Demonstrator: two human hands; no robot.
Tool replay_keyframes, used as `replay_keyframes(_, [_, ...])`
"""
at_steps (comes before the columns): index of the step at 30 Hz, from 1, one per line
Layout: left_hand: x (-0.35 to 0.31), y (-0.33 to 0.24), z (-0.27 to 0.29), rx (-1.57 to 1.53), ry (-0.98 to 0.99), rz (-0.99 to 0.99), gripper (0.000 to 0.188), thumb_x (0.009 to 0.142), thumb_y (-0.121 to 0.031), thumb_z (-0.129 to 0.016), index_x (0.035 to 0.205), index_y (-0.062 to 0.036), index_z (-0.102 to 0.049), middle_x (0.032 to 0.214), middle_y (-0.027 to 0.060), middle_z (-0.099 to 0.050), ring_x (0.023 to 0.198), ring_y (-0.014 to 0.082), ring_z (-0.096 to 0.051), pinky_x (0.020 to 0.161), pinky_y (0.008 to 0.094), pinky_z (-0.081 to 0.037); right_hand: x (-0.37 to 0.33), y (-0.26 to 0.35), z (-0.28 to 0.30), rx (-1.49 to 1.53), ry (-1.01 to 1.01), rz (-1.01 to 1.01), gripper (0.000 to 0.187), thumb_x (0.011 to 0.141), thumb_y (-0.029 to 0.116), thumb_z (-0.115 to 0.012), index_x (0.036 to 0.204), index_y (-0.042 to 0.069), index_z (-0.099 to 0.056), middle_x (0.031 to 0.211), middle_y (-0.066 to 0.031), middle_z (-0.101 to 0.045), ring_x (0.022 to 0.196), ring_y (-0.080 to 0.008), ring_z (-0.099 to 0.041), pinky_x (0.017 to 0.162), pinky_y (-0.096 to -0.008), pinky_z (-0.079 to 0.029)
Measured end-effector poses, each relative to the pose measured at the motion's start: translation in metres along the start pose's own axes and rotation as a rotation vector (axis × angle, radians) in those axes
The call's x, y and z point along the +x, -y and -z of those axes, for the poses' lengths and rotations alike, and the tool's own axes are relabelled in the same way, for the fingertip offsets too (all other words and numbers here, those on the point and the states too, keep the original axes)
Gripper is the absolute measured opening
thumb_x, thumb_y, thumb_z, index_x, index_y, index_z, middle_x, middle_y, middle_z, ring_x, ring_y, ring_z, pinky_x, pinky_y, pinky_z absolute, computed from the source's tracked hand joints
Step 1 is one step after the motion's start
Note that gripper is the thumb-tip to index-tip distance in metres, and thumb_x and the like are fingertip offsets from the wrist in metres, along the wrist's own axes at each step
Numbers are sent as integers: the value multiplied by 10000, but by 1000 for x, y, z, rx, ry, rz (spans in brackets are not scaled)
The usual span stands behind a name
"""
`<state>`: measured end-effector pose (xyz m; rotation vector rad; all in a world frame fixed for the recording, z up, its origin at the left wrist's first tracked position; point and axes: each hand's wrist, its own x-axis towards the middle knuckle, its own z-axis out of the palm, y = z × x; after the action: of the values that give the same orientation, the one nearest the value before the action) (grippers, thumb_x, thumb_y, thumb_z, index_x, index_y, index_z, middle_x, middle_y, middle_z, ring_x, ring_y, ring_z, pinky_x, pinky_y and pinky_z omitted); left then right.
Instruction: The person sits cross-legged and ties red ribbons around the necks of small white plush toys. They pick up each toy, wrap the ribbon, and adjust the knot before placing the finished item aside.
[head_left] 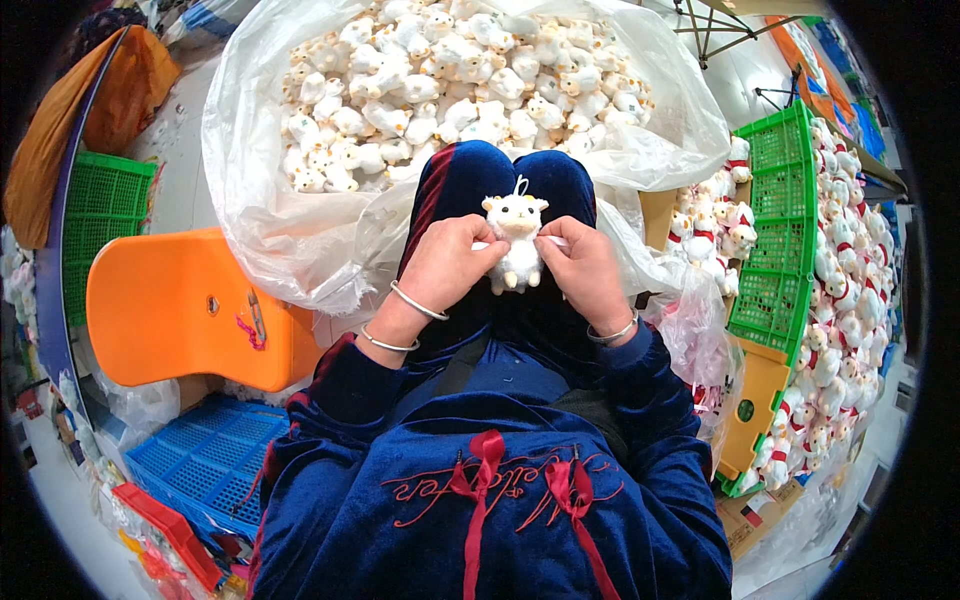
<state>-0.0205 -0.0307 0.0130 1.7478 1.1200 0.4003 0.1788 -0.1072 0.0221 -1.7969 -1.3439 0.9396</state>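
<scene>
Cluttered pale floor [190,120] all around; one white plush sheep [517,245] held upright over the seated person's legs [465,185].
Left hand [452,262] and right hand [587,268] pinch its two sides, a white loop [520,185] rising from its head. Past the knees, a clear plastic bag [255,225] holds a heap of similar toys [470,80]; an orange chair [160,310] stands left, a green crate [780,230] right.

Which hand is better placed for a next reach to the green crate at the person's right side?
Probably the right hand: it is nearer that green crate, while the left hand sits farther across. Both are pinching at the sides of the white plush toy, though.
</scene>
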Motion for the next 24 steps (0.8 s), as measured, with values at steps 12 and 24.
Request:
replay_keyframes(12, [-2, -2, 5, 109, -79, -143, 172, 896, -144, -724, 954, 18, -730, 818, 70, -732, 730, 131, -656, 689, 305, -540, -7, 8, -18, -32, -160, 253, 78, 888, 19, -705, 943, -5, -653, 845, -122, -620, 719, -238, -647, 659, -333, -518])
replay_keyframes(24, [2, 3, -7, -291, -111, -80, 165, 914, -149, -744, 989, -2, -754, 770, 0, -683, 651, 49, -565, 601, 233, -471, 12, -11, -17, 205, -137, 296, 91, 893, 9, -721, 944, -4, -647, 889, -68, -591, 812, -151, -581, 729, -276, -474])
